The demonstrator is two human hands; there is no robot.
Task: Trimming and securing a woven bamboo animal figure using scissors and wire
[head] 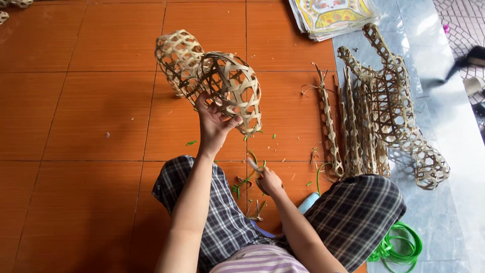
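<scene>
I take the woven basket as my landmark, an open-lattice bamboo piece held up over the orange tiled floor. My left hand is closed on its lower edge, thumb hooked over one strip at the near rim and fingers pushed up into the lattice, so the whole basket sits above and beyond that hand, tipped on its side with one rounded end pointing up and to the left. My right hand is below the basket and nearer my body, curled shut around a small tool; I cannot tell what kind of tool, only that a pale tip sticks out toward the basket.

The risk I judge first is the grip: the basket hangs from one edge only, and the strips are thin and springy, so a strip could slide under the thumb and the piece could swing or drop to the floor. A tighter squeeze could bend or crack a strip instead. The tool tip is close to my left wrist, so a careless lift could nick it or snag a strip.

Below the basket, between my knees, lie green trimmings and short bamboo offcuts. To the right of the basket a stack of flat woven bamboo panels rests partly on grey floor. Far below and right of the basket is a coil of green strapping, and above right of it a pile of printed sheets
</scene>
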